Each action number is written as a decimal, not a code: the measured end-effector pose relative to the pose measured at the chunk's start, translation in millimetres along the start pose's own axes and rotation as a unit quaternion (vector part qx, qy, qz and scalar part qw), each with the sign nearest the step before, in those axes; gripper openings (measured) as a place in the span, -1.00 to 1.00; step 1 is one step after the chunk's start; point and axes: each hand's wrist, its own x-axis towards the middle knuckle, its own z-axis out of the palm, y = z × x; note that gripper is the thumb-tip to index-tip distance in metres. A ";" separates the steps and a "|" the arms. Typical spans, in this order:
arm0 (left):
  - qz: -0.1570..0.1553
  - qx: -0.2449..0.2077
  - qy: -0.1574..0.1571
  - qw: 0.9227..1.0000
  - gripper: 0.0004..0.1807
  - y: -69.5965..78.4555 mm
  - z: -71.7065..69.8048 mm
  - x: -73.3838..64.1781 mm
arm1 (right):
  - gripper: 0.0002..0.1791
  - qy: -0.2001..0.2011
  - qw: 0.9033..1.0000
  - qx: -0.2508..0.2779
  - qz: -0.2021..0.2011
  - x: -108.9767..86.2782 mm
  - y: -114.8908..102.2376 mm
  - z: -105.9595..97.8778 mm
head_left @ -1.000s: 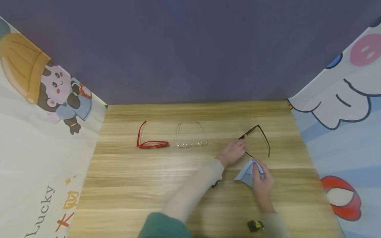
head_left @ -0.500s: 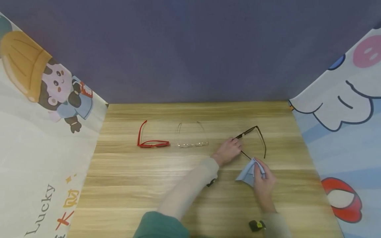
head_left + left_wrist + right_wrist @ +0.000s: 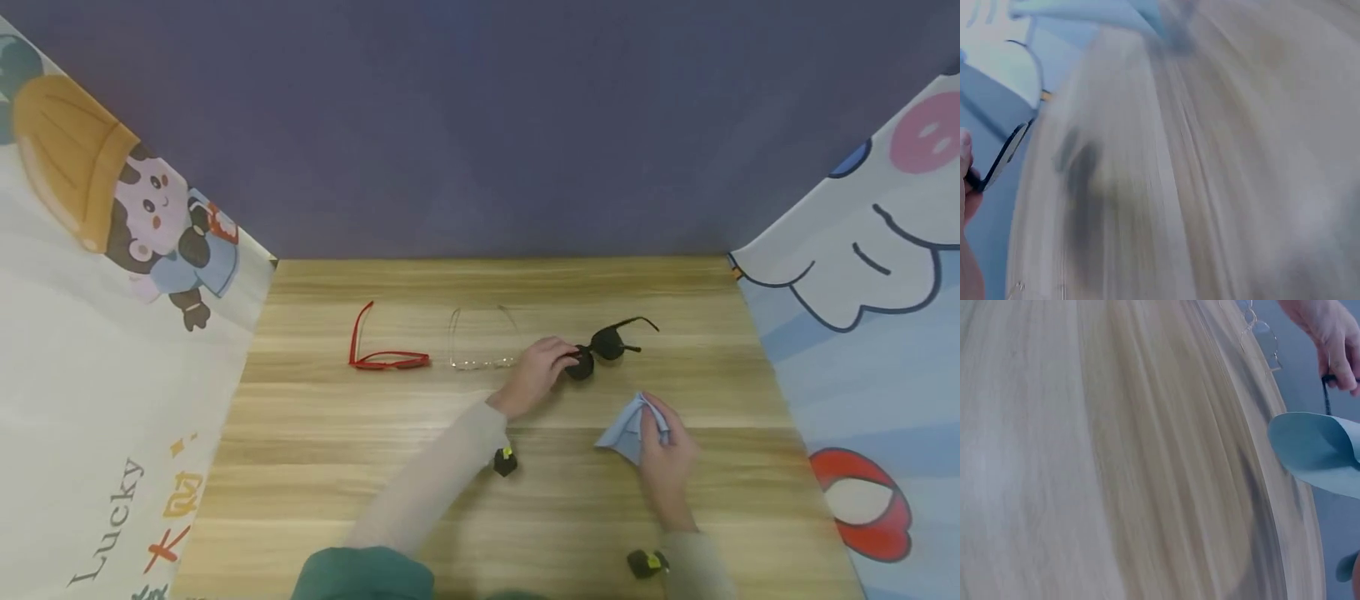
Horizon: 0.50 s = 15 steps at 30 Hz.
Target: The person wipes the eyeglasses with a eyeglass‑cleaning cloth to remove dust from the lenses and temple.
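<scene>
Black sunglasses [image 3: 607,343] are pinched at one end by my left hand [image 3: 534,375], their dark lenses facing the head camera and the temples spread. In the left wrist view only part of that hand [image 3: 966,181] and a piece of the dark frame [image 3: 1005,156] show at the left edge. My right hand [image 3: 667,467] holds a light blue cloth [image 3: 624,433] between thumb and fingers, below and to the right of the sunglasses and apart from them. The right wrist view shows the cloth [image 3: 1313,450] folded over, with the left hand [image 3: 1335,344] beyond it.
Red-framed glasses [image 3: 390,361] lie on the wooden table [image 3: 337,467] at the left. Clear, thin-framed glasses [image 3: 483,364] lie beside them, close to my left hand. A dark wall [image 3: 480,150] stands behind, with printed panels [image 3: 862,358] at both sides.
My left hand has moved left and turned the sunglasses so their lenses face the head camera. The temple that reached to the cloth is now away from it; my right hand has barely moved.
</scene>
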 end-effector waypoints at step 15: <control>0.038 -0.035 0.162 0.985 -0.78 8.3 -55.0 -62.8 | -0.73 -0.136 0.986 0.100 -0.004 2.8 -24.5 35.5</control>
